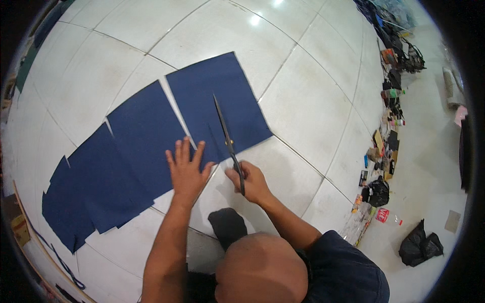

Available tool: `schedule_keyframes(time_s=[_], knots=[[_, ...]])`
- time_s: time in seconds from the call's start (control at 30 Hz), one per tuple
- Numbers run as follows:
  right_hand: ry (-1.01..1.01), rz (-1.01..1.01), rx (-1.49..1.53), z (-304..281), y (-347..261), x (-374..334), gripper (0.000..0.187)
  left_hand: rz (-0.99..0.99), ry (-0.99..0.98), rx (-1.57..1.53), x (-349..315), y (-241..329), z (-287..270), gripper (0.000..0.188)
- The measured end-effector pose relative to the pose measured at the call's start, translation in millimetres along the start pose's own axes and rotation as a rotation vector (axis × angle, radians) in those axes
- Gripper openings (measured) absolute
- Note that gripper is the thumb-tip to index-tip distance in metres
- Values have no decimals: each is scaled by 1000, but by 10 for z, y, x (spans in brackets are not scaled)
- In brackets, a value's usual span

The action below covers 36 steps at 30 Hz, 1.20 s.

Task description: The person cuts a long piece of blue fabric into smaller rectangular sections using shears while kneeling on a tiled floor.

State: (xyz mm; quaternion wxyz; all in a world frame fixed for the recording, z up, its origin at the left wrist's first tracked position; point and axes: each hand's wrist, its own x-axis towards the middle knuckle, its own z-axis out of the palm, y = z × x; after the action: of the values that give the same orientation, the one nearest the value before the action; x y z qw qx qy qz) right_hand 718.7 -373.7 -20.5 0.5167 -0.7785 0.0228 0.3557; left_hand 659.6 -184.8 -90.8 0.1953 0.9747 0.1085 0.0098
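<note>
A long piece of dark blue fabric (136,146) lies flat on the floor, running from the lower left toward the upper right. A narrow open slit comes in from its far edge, and smaller notches mark both edges. My left hand (189,169) presses on the near edge at the inner end of that slit, palm down with fingers spread. My right hand (250,182) grips dark-handled scissors (223,121) just off the near edge. Their blades look closed and point away from me over the fabric's right section. A thin dark line on the fabric beside them looks like a shadow.
White floor tiles (313,96) surround the fabric. Along the right runs a row of clutter, with a black plastic bag (376,192), a bottle with a red label (388,217) and small boxes. Another black bag (420,245) lies farther right. A dark cord (63,262) rests at lower left.
</note>
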Motion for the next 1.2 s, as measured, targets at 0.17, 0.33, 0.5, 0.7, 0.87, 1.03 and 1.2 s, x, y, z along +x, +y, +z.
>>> schedule_keyframes(time_s=[0.17,0.33,0.5,0.7,0.87,1.03,1.2], knots=[[-9,192,-185,-306,659,-646,50,-34,-21,34,-363,-434,-245,71],[-151,342,-177,-350,939,-1152,53,-82,-38,45,-739,-940,-498,65],[-305,381,-169,-314,803,-1289,62,-111,99,121,-744,-870,-545,56],[-277,399,-103,-215,1024,-1322,64,137,41,-177,-279,5,-138,48],[-312,428,-60,-199,1059,-1280,59,121,89,-223,-140,168,65,30],[-260,379,-84,-170,1073,-1263,57,140,110,-250,-140,257,129,21],[-287,359,-83,-179,986,-1061,57,145,168,-243,-143,254,172,18]])
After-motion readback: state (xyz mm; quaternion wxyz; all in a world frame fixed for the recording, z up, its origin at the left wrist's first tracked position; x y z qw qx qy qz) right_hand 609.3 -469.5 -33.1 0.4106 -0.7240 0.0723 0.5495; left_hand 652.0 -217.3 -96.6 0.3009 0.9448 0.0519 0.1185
